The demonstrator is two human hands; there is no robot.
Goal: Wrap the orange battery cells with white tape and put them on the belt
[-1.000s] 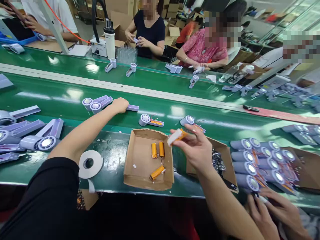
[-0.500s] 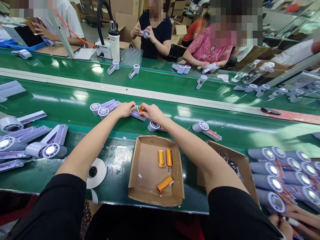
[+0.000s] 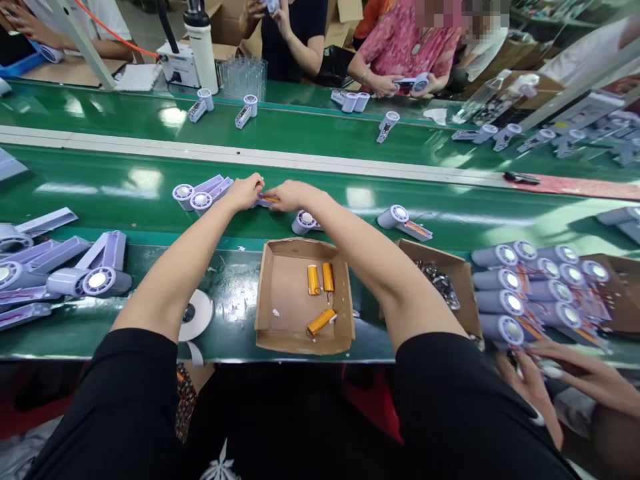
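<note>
My right hand (image 3: 295,196) is closed, its fingertips on an orange battery (image 3: 272,198) that lies at a lilac plastic handle housing (image 3: 261,202) on the green belt. Just left of it, my left hand (image 3: 246,192) pinches its fingers together above the same housing; what they hold is too small to make out. Beside my left wrist stand two lilac fan-like housings (image 3: 201,202) with open trough handles. Another round-headed housing (image 3: 304,221) sits partly behind my right forearm. Nearer to me, a shallow cardboard box (image 3: 285,342) holds three orange wrapped batteries (image 3: 321,322) with wires.
A roll of white tape (image 3: 202,319) lies by my left forearm. Lilac housings (image 3: 106,281) pile up at left; several with batteries (image 3: 500,300) are stacked at right, near another person's hands (image 3: 535,373). A box of small dark parts (image 3: 440,283) stands right. Co-workers sit across the belt.
The battery has gone from tilted between my hands to lying lower at the housing, my right hand moving left and down with it. The view has tipped downward.
</note>
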